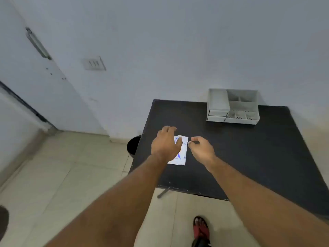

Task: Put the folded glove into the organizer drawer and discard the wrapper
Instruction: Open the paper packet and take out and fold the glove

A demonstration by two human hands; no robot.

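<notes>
A white wrapper with blue print lies flat on the black table near its left side. My left hand rests over the wrapper's left part, fingers spread, thumb on the paper. My right hand hovers just right of the wrapper's top corner, with thumb and forefinger pinched close together and nothing visibly between them. The folded glove itself is not visible apart from the wrapper. A white desk organizer with small drawers stands at the table's far edge against the wall; its drawers look closed.
A black bin stands on the tiled floor just left of the table. A door with a handle is at far left, a switch plate on the wall. My foot in a red sandal is below the table's front edge.
</notes>
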